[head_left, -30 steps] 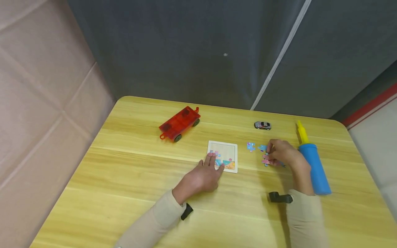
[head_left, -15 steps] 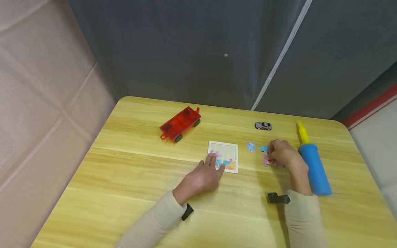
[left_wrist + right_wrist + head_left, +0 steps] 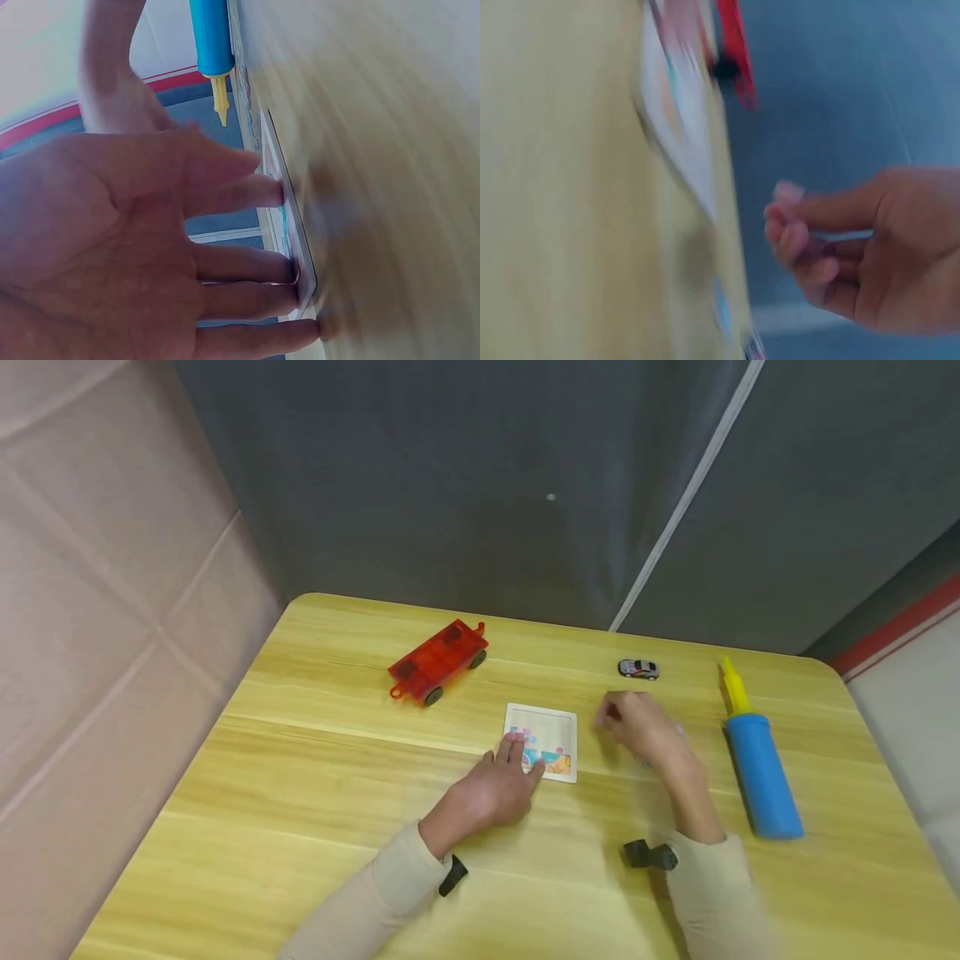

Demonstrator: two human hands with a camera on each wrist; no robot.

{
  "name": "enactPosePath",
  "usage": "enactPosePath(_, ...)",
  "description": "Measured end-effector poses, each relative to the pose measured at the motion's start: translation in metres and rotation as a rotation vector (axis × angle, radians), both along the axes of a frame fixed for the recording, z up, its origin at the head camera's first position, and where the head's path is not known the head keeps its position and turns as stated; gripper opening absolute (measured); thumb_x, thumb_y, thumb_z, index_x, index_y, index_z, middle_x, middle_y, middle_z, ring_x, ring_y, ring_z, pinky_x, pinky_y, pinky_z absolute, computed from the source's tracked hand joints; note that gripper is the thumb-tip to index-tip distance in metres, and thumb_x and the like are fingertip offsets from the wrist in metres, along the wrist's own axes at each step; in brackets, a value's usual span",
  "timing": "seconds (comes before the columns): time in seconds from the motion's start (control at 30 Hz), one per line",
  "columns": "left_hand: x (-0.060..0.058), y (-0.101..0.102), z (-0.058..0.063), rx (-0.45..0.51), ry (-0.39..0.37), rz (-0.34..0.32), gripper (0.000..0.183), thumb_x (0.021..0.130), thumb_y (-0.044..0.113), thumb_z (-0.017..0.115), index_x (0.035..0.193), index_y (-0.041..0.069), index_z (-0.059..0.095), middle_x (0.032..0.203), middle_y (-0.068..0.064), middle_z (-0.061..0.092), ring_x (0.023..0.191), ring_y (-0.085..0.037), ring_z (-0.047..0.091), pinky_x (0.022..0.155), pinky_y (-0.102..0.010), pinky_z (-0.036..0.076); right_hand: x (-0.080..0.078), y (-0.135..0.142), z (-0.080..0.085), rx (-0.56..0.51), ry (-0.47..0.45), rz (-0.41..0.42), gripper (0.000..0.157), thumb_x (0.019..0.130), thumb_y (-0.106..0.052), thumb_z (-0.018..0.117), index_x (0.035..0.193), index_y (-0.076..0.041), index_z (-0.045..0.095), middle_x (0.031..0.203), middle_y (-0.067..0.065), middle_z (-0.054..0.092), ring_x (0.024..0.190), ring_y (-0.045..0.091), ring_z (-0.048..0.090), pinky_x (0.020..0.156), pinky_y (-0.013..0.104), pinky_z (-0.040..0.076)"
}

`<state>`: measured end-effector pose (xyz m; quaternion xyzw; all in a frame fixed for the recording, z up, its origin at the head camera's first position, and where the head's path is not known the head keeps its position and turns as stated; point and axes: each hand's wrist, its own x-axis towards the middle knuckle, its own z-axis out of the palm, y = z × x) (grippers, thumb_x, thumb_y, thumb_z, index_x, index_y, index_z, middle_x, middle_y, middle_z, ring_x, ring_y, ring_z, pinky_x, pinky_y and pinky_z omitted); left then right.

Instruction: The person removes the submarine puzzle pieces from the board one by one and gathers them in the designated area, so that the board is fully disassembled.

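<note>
With straight fingers, my left hand (image 3: 491,789) rests on the lower left part of a small white-rimmed puzzle tray (image 3: 551,723). Several coloured pieces (image 3: 557,762) lie along the tray's lower side, partly under the fingers. My right hand (image 3: 643,727) is raised just to the right of the tray. In the right wrist view, its thumb and index finger pinch a small pale pink puzzle piece (image 3: 788,190), blurred and mostly covered. Loose puzzle pieces on the table are largely hidden by the right hand; a blue one (image 3: 721,304) shows in the right wrist view.
A red toy trailer (image 3: 438,660) stands at the back left of the wooden table (image 3: 300,777). Behind the right hand is a small toy car (image 3: 638,669). A blue hand pump (image 3: 763,777) with a yellow nozzle lies at the right. A dark partition (image 3: 450,485) rises behind the table.
My right hand has lifted from the loose pieces and moved left toward the tray, with the pink puzzle piece pinched. The left hand has stayed on the tray.
</note>
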<state>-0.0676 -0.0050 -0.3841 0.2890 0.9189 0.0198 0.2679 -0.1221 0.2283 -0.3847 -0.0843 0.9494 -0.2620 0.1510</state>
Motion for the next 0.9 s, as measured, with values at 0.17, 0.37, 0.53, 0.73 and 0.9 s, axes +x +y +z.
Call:
enactPosePath(0.17,-0.007,0.0,-0.028,0.008,0.001,-0.013,0.055,0.118,0.026,0.041,0.172,0.018,0.04,0.181,-0.026,0.016,0.171,-0.039,0.013,0.131,-0.056,0.035,0.0,-0.061,-0.017,-0.028,0.078,0.174,0.015,0.105,-0.005,0.074,0.118,0.003,0.071,0.105,0.014,0.068,0.089,0.024,0.064,0.08,0.038,0.058)
enactPosePath(0.37,-0.014,0.001,-0.057,0.02,0.028,-0.018,0.054,0.119,0.028,0.039,0.173,0.021,0.038,0.181,-0.026,0.016,0.171,-0.039,0.012,0.129,-0.059,0.036,0.003,-0.084,-0.028,0.038,0.071,0.14,0.011,0.1,0.007,0.068,0.107,-0.002,0.065,0.105,0.012,0.055,0.087,0.025,0.056,0.076,0.037,0.054)
enactPosePath(0.53,-0.006,0.001,-0.029,-0.016,0.067,-0.024,0.053,0.119,0.027,0.04,0.171,0.021,0.042,0.179,-0.026,0.024,0.169,-0.038,0.02,0.127,-0.054,0.042,0.003,-0.085,-0.031,0.004,0.056,0.113,0.014,0.098,0.009,0.066,0.103,-0.003,0.062,0.104,0.012,0.053,0.086,0.026,0.055,0.074,0.037,0.052)
enactPosePath(0.73,0.002,-0.005,0.0,0.009,0.054,0.012,0.051,0.117,0.023,0.045,0.168,0.013,0.048,0.176,-0.03,0.029,0.166,-0.043,0.027,0.127,-0.054,0.042,0.002,-0.086,-0.033,-0.02,0.031,0.093,0.014,0.1,0.008,0.07,0.105,-0.003,0.062,0.105,0.011,0.053,0.088,0.025,0.054,0.077,0.037,0.051)
enactPosePath(0.9,0.005,-0.01,0.008,-0.002,0.023,0.057,0.054,0.117,0.027,0.051,0.167,0.007,0.046,0.178,-0.026,0.027,0.168,-0.041,0.026,0.13,-0.054,0.036,0.004,-0.085,-0.034,-0.023,0.038,0.102,0.015,0.101,0.003,0.075,0.107,-0.002,0.062,0.104,0.011,0.053,0.088,0.024,0.053,0.077,0.037,0.05)
